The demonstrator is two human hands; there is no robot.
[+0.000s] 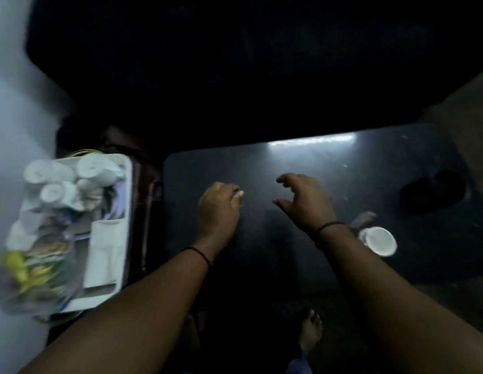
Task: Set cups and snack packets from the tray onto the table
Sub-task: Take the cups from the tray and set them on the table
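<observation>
Two bare hands hover over the dark, smooth-topped table [342,184], and neither holds anything that can be made out. The left hand [218,209] is curled narrow, knuckles up, with something pale at its fingertips that is too blurred to name. The right hand [302,201] is spread wide, thumb and fingers apart in a loose claw above bare table.

One white round cup [379,241] already stands on the table, just beside the right wrist on its outer side. The rest of the load is off to the left: a white rectangular plastic tray [128,201] sits beside the table's left edge, apparently on some dark support. It carries a cluster of white cups [73,174] at its far end and a heap of crinkled, clear and yellow snack packets [32,263] at its near end, all smeared by camera motion. A flat white folded napkin or card [104,252] lies along the tray's right side.

The step in hand looks like going to the tray for the next item. The left hand is the nearer one, well apart from the cups but with a clear path across the gap. The cups appear crowded together, so it would be wise to take one from the outside of the cluster by its wall and lift it straight up before carrying it across, so its neighbours are not tipped. The packets look light and slippery; pinching a single edge should beat grabbing the heap. Set each piece down clear of the cup already placed.
</observation>
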